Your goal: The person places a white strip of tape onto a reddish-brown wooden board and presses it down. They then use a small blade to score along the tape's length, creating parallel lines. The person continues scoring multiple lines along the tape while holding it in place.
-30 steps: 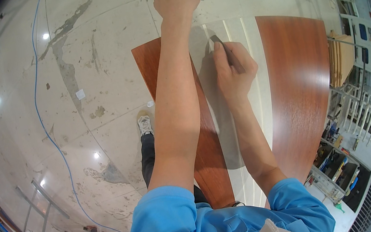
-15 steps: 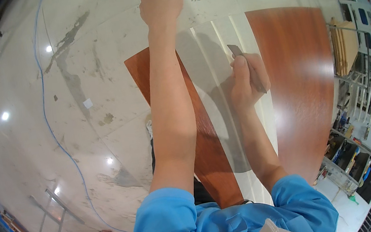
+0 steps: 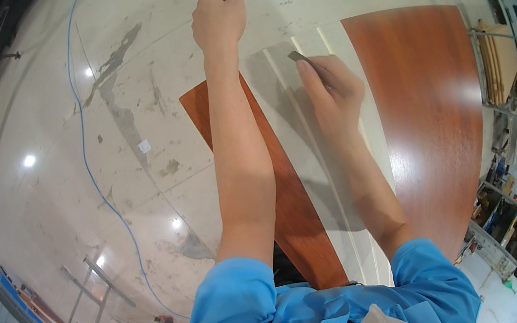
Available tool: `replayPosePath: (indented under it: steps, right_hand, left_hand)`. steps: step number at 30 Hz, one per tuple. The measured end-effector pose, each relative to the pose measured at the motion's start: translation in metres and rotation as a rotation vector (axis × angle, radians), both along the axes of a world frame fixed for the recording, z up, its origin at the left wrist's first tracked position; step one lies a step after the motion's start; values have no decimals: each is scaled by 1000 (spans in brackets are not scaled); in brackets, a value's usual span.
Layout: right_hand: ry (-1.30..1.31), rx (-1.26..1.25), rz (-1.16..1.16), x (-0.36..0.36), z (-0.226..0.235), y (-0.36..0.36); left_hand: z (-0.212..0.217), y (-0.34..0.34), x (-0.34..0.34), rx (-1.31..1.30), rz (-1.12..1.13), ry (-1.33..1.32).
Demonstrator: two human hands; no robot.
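Dark flat blade point(image 3: 317, 68) sits right of upper centre, pinched between the thumb and curled fingers of your right hand point(image 3: 340, 94), its end angled to the upper left over the pale ridged strip point(image 3: 333, 42). Your right forearm slants up from the lower right. Your left arm extends nearly straight up, its left hand point(image 3: 219, 20) curled fist-like near the top; whether those fingers grip anything, this angle can't tell.

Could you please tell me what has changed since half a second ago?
The right hand has moved left and farther from the body over the pale strip, carrying the dark flat tool. No grip visibly changed: that hand still holds it, and the left hand remains curled closed.
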State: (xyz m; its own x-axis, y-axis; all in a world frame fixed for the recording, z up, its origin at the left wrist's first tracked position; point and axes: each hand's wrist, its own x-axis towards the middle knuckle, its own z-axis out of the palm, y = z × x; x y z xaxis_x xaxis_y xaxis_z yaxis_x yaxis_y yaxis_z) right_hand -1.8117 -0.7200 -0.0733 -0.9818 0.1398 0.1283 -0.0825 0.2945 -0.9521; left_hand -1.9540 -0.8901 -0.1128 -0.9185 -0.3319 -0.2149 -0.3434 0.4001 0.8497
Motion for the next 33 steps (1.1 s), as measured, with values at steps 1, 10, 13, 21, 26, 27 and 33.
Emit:
replayPosePath:
  steps: [1,10,13,21,26,27,33]
  right_hand:
    - [-14,1,19,-5,-1,-2]
    - [-27,115,83,-18,-3,-15]
    - [-51,151,94,-18,-2,-12]
    - [10,116,90,-20,-13,-13]
    - [47,138,95,-21,-16,-13]
    - [53,140,96,-21,-16,-13]
    - [42,160,111,-21,-14,-13]
  left_hand:
    - [-1,-1,0,-5,-7,3]
    - [-1,-1,0,-27,-12,-18]
    - [3,0,1,-23,0,-12]
    - [5,3,3,-22,-9,-6]
    - [3,8,1,-6,27,-31]
    - [2,8,0,-4,27,-34]
    - [0,8,1,-27,24,-1]
